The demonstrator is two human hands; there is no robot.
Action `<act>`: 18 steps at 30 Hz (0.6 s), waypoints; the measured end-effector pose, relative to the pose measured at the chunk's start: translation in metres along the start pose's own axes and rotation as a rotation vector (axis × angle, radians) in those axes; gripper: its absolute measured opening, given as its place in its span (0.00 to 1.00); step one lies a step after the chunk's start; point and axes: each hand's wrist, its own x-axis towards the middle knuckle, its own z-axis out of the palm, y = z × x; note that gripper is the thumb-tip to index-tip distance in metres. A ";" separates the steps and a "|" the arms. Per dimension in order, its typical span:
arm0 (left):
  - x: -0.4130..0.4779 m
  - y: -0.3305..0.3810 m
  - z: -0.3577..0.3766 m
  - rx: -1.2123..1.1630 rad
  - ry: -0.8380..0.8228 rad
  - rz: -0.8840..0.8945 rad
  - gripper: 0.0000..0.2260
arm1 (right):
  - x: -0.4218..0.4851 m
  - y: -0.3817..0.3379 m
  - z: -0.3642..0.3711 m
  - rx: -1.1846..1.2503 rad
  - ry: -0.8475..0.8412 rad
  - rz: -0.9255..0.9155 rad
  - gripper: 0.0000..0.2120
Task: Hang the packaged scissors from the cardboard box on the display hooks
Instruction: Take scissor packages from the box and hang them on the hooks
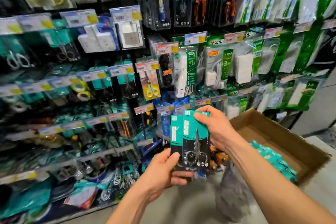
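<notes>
Left hand (161, 171): forearm bare, raised from below; thumb over the lower edge of the scissors packs (195, 138), fingers curled beneath. Right hand (215, 129): above the left, thumb and fingers pinching the front pack's top.

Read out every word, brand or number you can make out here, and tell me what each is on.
"公牛": header of the extension socket pack.
"3": the same pack's green label.
"安全大升级": the white power strip pack.
Price tags and the held scissors packs: too blurred to read.

Cardboard box (269, 132) holds teal packs (272, 158), seemingly.
</notes>
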 end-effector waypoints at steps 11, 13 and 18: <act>-0.057 0.012 -0.096 -0.188 0.268 0.140 0.11 | -0.008 0.015 0.127 -0.127 -0.191 -0.104 0.06; -0.065 0.017 -0.119 -0.244 0.291 0.132 0.12 | -0.008 0.019 0.155 -0.131 -0.218 -0.115 0.06; -0.082 0.035 -0.183 -0.302 0.336 0.143 0.13 | -0.003 0.028 0.229 -0.103 -0.250 -0.113 0.06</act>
